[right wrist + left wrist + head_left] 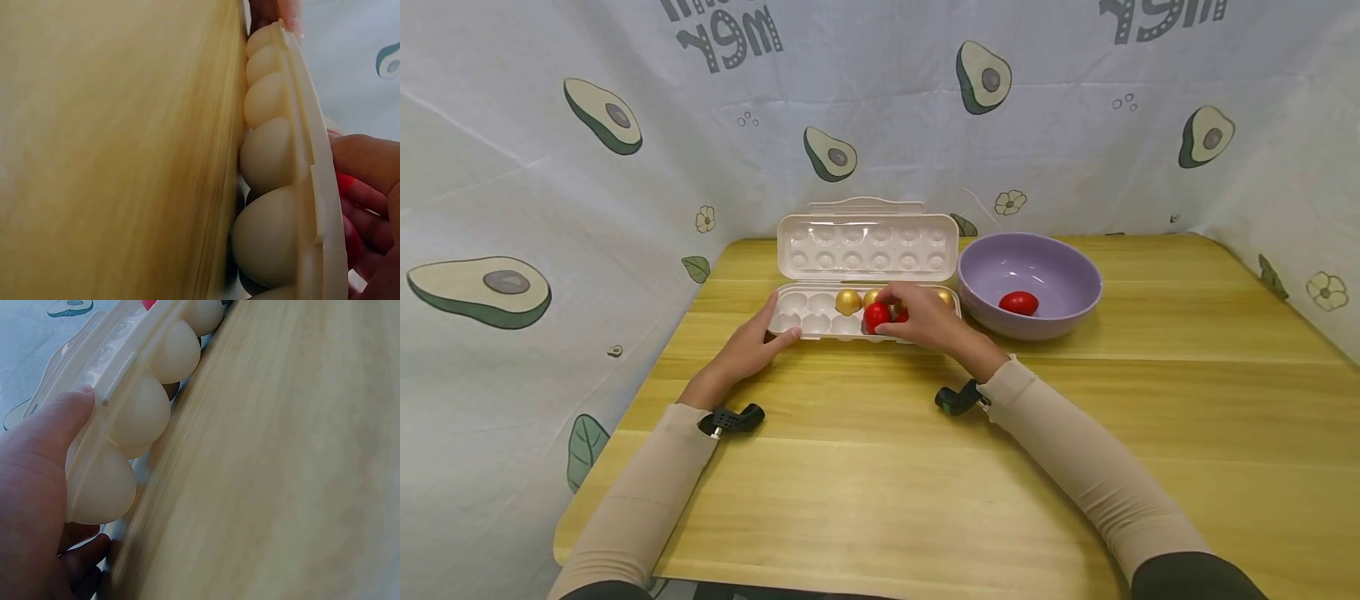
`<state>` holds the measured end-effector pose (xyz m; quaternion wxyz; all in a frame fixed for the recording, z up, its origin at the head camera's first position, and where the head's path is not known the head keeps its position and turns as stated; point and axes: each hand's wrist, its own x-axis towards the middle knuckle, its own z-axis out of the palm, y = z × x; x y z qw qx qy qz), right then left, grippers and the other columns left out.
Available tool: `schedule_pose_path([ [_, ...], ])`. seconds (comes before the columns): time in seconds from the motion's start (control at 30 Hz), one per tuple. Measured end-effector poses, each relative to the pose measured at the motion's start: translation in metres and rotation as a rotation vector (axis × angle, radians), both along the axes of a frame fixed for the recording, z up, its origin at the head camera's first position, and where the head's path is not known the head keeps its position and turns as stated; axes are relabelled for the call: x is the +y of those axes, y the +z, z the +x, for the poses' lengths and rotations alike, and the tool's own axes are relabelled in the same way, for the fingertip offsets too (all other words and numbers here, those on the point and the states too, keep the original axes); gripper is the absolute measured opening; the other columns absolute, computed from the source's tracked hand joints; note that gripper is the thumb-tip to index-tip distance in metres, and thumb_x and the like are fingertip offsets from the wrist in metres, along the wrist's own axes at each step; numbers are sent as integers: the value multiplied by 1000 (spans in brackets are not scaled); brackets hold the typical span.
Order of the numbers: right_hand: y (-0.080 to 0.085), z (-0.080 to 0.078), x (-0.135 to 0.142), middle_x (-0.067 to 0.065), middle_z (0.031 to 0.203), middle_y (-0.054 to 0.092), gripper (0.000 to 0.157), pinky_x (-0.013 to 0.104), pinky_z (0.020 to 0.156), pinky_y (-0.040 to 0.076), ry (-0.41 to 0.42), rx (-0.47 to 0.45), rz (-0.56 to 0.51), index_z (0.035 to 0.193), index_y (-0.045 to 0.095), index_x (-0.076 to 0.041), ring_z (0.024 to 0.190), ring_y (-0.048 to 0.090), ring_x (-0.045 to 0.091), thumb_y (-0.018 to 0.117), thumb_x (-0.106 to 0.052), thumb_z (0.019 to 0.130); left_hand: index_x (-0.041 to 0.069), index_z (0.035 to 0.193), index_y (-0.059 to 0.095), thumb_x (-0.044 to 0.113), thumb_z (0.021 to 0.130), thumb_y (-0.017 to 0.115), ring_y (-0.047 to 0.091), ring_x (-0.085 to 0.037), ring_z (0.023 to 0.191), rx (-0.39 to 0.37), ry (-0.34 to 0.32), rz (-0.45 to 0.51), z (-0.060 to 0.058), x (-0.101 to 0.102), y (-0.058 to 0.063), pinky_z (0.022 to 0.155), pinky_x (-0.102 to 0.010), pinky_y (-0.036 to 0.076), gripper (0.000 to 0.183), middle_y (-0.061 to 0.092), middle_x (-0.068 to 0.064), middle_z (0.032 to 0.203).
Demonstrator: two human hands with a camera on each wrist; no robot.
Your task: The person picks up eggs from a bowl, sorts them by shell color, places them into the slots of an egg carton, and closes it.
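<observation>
A white plastic egg carton (pixel 816 322) lies with its lid (pixel 867 247) raised at the back. At its left end my left hand (pixel 747 348) grips the carton, the thumb on the front rim, which the left wrist view shows up close. My right hand (pixel 921 317) pinches a red egg (pixel 876 317) at a front-row cup near the middle. Several gold eggs (pixel 848 302) sit in the back row, partly covered by that hand. Another bit of red (pixel 352 240) shows under the right fingers. The cups toward the left hold nothing.
Right of the carton stands a purple bowl (pixel 1060 312) with one red egg (pixel 1018 302) inside. Both rest on a wooden table (pixel 850 483). Behind hangs a white cloth (pixel 895 108) printed with avocados.
</observation>
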<state>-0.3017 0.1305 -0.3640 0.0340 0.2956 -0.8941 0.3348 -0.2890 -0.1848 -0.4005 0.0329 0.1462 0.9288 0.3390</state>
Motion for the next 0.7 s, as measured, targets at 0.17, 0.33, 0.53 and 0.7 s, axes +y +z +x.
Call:
schedule_pose_path([
  [0.17,0,0,-1,6,103,63,35,35,81,52,9,30,10,112,63,-7,89,56,25,78,-18,82,14,156,-3,58,94,50,16,-31,145,1,-6,5,-1,0,0,116,-48,16,93,12,-13,160],
  [0.33,1,0,0,9,100,63,31,38,78,51,19,38,-6,110,64,-6,87,55,27,77,-16,84,14,156,-2,58,94,50,16,-31,145,10,-6,2,0,-1,0,117,-47,16,92,13,-13,160],
  [0.53,2,1,0,7,100,63,30,38,79,51,23,32,-11,110,64,-6,88,56,27,77,-15,84,13,156,-2,58,94,50,15,-33,145,10,-7,-7,1,0,1,116,-49,15,92,12,-14,160],
  [0.7,3,2,2,7,102,64,30,37,78,52,24,13,-7,111,64,-7,88,56,27,76,-14,84,13,156,-2,58,94,50,16,-32,145,4,-5,0,0,1,0,117,-48,15,92,12,-14,160],
])
